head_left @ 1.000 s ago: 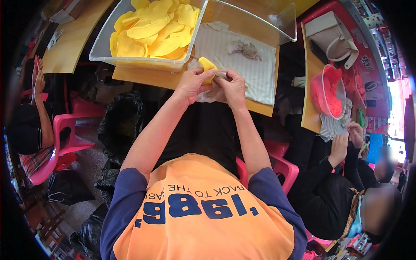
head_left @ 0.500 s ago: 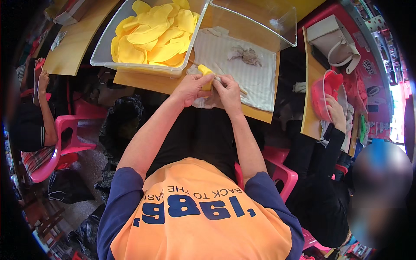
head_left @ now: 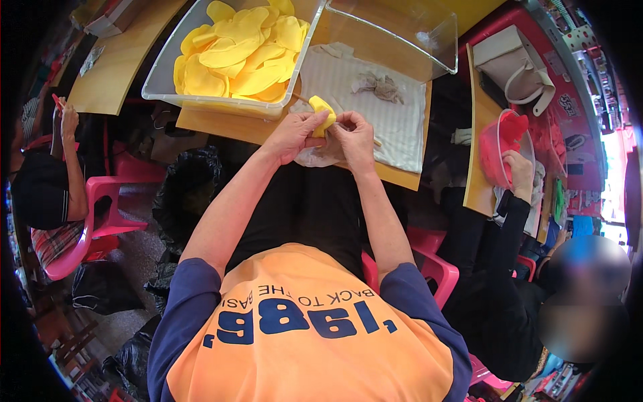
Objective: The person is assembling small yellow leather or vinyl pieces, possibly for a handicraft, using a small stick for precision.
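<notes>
Across the worktop (head_left: 218, 129), beyond both forearms: to the right, a striped white cloth (head_left: 338, 84); to the left, a clear plastic bin (head_left: 163, 72) heaped with flat yellow oval pieces (head_left: 248, 50). Over the near edge, left hand (head_left: 293, 137) gripping a bent yellow piece (head_left: 322, 110) between thumb and fingers. Right hand (head_left: 357, 142) just beside, closed in a pinch, contents hidden. Yellow piece between both hands, nearer the left; long axis pointing away from the body, far end tipped slightly left.

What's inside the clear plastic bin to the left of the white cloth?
The bin holds a loose heap of overlapping flat yellow pieces. The pieces lower in the heap, and the bin's bottom, are covered.
</notes>
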Demonstrator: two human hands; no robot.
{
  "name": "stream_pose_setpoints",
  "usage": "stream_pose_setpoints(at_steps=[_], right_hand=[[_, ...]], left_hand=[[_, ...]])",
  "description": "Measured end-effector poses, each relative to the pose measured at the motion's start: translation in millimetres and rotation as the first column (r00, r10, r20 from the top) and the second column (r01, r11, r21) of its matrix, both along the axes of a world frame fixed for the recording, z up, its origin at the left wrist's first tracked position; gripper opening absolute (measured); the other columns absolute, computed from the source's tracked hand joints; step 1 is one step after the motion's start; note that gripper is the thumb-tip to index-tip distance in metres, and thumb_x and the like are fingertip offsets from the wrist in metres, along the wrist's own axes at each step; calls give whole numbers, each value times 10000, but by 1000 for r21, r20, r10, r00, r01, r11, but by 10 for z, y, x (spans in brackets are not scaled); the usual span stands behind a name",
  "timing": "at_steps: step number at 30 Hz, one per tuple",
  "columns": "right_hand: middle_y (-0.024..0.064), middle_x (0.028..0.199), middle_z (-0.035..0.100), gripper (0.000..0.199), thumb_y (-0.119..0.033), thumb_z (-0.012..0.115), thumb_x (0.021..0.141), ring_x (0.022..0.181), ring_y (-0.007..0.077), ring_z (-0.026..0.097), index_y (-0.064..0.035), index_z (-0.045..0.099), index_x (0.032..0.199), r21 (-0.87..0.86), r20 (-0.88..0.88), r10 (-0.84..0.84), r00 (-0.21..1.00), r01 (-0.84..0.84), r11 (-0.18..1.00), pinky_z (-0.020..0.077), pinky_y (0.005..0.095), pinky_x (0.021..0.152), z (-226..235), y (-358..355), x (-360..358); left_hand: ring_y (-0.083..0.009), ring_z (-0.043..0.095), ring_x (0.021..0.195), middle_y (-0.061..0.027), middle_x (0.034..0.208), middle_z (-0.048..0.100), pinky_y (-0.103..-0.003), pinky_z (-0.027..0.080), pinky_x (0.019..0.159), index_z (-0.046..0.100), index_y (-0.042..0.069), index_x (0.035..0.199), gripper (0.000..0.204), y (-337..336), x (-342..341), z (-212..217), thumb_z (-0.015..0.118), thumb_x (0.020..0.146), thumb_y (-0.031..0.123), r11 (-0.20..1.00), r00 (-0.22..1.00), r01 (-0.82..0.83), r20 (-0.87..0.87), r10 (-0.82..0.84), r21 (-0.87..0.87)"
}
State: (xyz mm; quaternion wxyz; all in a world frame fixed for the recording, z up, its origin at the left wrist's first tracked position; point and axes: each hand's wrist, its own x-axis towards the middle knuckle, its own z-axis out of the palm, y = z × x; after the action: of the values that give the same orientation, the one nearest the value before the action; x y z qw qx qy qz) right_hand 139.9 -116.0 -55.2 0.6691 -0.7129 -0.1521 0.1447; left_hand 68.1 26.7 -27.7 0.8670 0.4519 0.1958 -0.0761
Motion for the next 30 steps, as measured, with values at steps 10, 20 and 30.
stream_pose_setpoints(at_steps=[10, 20, 30], right_hand=[[38, 811, 653, 191, -131, 708, 763, 696, 92, 584, 12, 633, 864, -217, 43, -30, 999, 39, 975, 482, 246, 645, 191, 27, -10], [53, 848, 645, 391, -207, 738, 759, 740, 95, 597, 42, 623, 1038, -201, -189, 225, 956, -262, 944, 482, 238, 667, 408, -188, -29], [29, 824, 646, 273, -139, 711, 776, 688, 71, 575, 13, 665, 998, 3, -306, 253, 918, -264, 964, 458, 218, 625, 490, -260, -60]], left_hand=[[-127, 609, 833, -44, 972, 620, -274, 559, 679, 628, 22, 1034, 341, -86, -13, 22, 667, 863, 314, 985, 987, -133, -73, 142, 110], [-145, 631, 810, -49, 970, 630, -298, 580, 682, 594, 26, 1081, 342, 13, 45, -115, 651, 875, 292, 943, 974, -210, -136, 180, -258], [-143, 628, 832, -63, 943, 633, -289, 566, 705, 622, -4, 1039, 374, -49, -135, -16, 638, 881, 335, 990, 992, -103, -57, 109, 101]])
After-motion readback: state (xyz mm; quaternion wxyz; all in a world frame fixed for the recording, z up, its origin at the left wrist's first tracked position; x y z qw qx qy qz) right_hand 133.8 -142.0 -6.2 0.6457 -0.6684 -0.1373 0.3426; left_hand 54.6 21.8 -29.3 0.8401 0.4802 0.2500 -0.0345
